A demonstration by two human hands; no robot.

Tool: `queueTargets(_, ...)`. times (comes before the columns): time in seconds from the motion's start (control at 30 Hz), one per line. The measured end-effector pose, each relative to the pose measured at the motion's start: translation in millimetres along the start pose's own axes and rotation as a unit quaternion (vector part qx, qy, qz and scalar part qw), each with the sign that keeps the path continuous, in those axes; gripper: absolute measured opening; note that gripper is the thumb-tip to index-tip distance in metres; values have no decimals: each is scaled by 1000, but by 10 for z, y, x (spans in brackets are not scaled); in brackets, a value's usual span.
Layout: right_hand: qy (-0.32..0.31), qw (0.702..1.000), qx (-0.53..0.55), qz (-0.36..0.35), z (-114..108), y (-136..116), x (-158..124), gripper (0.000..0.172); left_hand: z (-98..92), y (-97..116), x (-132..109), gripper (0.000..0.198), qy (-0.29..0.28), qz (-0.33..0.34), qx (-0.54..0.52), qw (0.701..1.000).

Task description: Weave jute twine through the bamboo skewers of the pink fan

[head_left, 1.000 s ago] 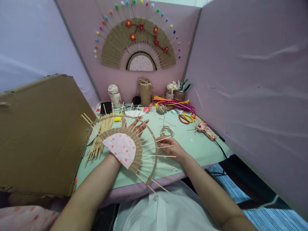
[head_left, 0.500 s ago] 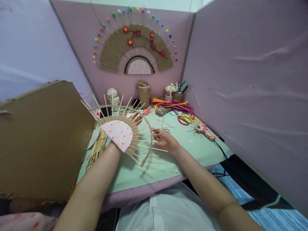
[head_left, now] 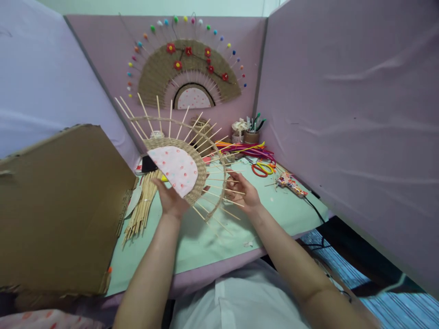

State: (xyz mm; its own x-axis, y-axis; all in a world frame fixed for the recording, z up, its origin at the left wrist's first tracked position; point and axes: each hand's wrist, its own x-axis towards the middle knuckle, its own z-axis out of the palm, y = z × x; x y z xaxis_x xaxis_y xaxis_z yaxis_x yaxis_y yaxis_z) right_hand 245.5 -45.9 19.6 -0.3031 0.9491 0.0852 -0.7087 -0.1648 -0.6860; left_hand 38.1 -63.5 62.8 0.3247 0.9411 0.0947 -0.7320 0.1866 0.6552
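Nearest to me, below the table edge, is a white garment. I have the left hand closed around the lower straight edge of the half-round fan, thumb on the near side and most fingers hidden behind. The right hand is apart from it, fingers curled among the sticks at the fan's outer twine ring; I cannot tell whether they pinch anything. The fan is raised and tilted above the table, probably so that its ring and stick ends sit within reach of both hands.

The pale green tabletop carries a bundle of sticks on the left beside a cardboard sheet. On the right lie scissors and a patterned glue gun, likely parked there for the right hand. Bright pipe cleaners and a pen cup stand farther back. Beyond, a larger fan with red flowers hangs on the pink partition.
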Motion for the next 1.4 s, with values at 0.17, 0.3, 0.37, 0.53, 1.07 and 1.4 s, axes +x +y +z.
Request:
queueTargets(0.17, 7, 997, -55, -52, -56, 70, 24, 30, -96, -224, -223, 55, 63, 26, 57, 996)
queueTargets(0.3, -20, 997, -56, -45, -60, 107, -21, 28, -157, -248, -196, 53, 129, 24, 58, 990)
queueTargets(0.37, -27, 996, -71, -37, -53, 107, -51, 29, -185, -219, -205, 50, 144, 21, 50, 988)
queueTargets(0.53, -10, 987, -151, -47, -85, 133, -90, 34, -233, -143, -259, 32, 182, 24, 46, 982)
queueTargets(1.07, 50, 813, -510, -278, -199, 183, -91, 29, -239, -32, -314, 31, 252, 96, 125, 955)
queueTargets(1.4, 55, 768, -535, -347, -161, 247, -131, 26, -246, -56, -281, 39, 255, 154, 90, 950)
